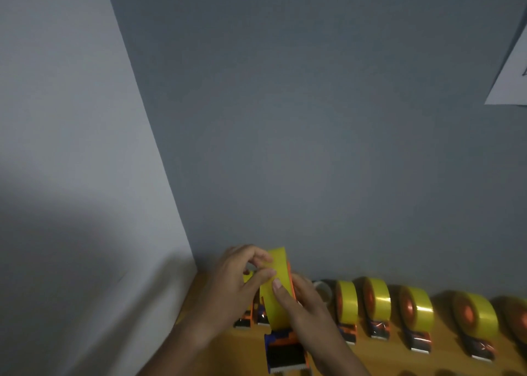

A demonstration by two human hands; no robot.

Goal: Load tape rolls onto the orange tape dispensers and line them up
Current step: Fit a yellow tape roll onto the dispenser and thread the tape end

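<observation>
A yellow tape roll (pixel 276 278) sits on an orange and blue tape dispenser (pixel 285 350) held above the wooden table (pixel 245 355). My right hand (pixel 306 304) grips the roll and dispenser from the right, thumb pressed on the roll's face. My left hand (pixel 236 278) pinches the tape at the roll's upper left edge. To the right, several loaded orange dispensers (pixel 346 307) with yellow rolls stand in a row along the wall. Two more dispensers (pixel 248 317) lie behind my left hand, mostly hidden.
A grey wall (pixel 313 119) rises directly behind the table, meeting a lighter wall (pixel 62 147) at the left corner. A white paper sheet (pixel 510 73) hangs at the upper right. A clear tape roll (pixel 323 288) peeks out behind my right hand.
</observation>
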